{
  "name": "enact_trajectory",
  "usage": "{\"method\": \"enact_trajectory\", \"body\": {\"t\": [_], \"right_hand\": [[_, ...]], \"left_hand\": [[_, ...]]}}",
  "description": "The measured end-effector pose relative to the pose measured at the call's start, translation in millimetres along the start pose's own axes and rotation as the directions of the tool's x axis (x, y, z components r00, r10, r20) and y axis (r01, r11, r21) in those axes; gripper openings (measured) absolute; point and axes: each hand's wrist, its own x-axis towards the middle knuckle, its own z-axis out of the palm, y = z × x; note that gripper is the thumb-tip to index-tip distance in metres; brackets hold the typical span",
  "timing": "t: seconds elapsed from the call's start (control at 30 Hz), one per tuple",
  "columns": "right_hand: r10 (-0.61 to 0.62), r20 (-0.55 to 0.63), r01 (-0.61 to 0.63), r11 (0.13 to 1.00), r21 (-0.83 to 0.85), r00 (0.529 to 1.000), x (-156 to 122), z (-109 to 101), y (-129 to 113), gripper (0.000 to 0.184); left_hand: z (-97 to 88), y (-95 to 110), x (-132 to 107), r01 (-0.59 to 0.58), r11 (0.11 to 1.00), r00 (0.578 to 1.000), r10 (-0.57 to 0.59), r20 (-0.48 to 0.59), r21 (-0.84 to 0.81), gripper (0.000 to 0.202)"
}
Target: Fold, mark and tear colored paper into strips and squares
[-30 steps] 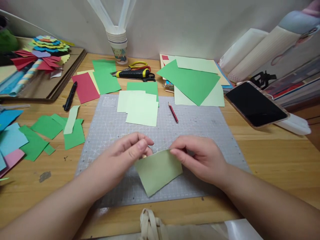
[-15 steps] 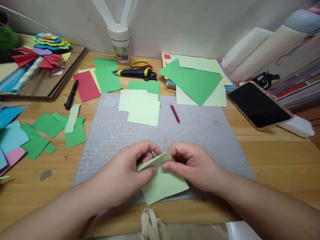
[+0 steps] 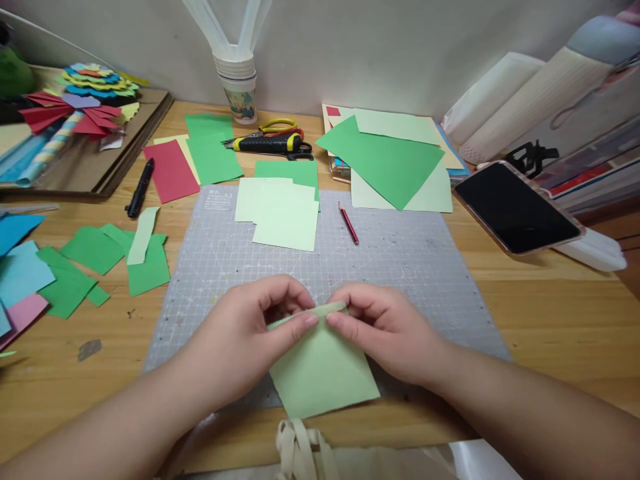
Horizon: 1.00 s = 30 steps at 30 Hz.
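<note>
Both hands pinch the far edge of a pale green sheet of paper [image 3: 325, 370] over the near part of a grey cutting mat [image 3: 210, 267]. A narrow strip along that edge is folded over. My left hand [image 3: 260, 333] is closed on the sheet's upper left, thumb on top and fingers curled behind. Closed on the upper right is my right hand [image 3: 385, 333], its thumb close to the left one. Beyond the hands lie several pale green paper pieces [image 3: 285, 227] and a short red pencil [image 3: 349, 224].
Green scraps [image 3: 95, 250] and a black pen [image 3: 141, 188] lie at left. A yellow-black cutter [image 3: 267, 144], scissors [image 3: 280, 125] and stacked paper cups [image 3: 240, 100] stand toward the wall. A green sheet [image 3: 385, 160] tops papers at back right, near a phone [image 3: 517, 207].
The sheet has flattened and tilted toward me, showing more of its face. A narrow folded strip now shows at its far edge. Both hands keep their pinch, with thumbs a little higher.
</note>
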Motion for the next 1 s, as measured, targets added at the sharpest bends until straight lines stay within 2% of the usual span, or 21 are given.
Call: {"method": "enact_trajectory", "body": {"t": [0.13,0.23,0.5,0.67,0.8,0.87,1.0], "right_hand": [[0.035,-0.194,-0.012,0.993,0.119,0.98,1.7,-2.3,-0.6,0.025],[0.018,-0.257,0.026,0.986,0.167,0.966,3.3,-5.3,-1.4,0.026],[0.063,-0.242,-0.026,0.988,0.154,0.968,3.6,-4.3,-1.1,0.024],[0.007,-0.236,0.055,0.966,0.253,0.972,5.7,-6.4,5.1,0.013],[-0.043,-0.269,0.118,0.955,0.271,0.962,5.6,-8.4,9.3,0.022],[-0.088,-0.277,0.155,0.961,0.229,0.957,4.0,-8.4,8.6,0.026],[-0.223,-0.242,0.238,0.971,0.037,0.944,-0.3,-6.7,3.8,0.033]], "left_hand": [[-4.2,-1.8,1.8,0.082,0.986,0.993,-0.094,-0.073,-0.146,0.033],[-6.0,-3.0,3.0,0.113,0.975,0.989,-0.129,-0.073,-0.191,0.029],[-4.4,-5.6,2.9,0.108,0.962,0.989,-0.128,-0.068,-0.25,0.025],[-2.9,-0.5,2.2,0.104,0.971,0.98,-0.138,-0.147,-0.215,0.023],[-3.1,3.1,0.8,0.077,0.965,0.975,-0.125,-0.185,-0.25,0.013],[-4.0,0.9,-0.8,0.053,0.955,0.983,-0.102,-0.155,-0.293,0.013],[-4.4,-3.7,-3.3,0.048,0.935,0.998,-0.06,-0.023,-0.351,0.029]]}}
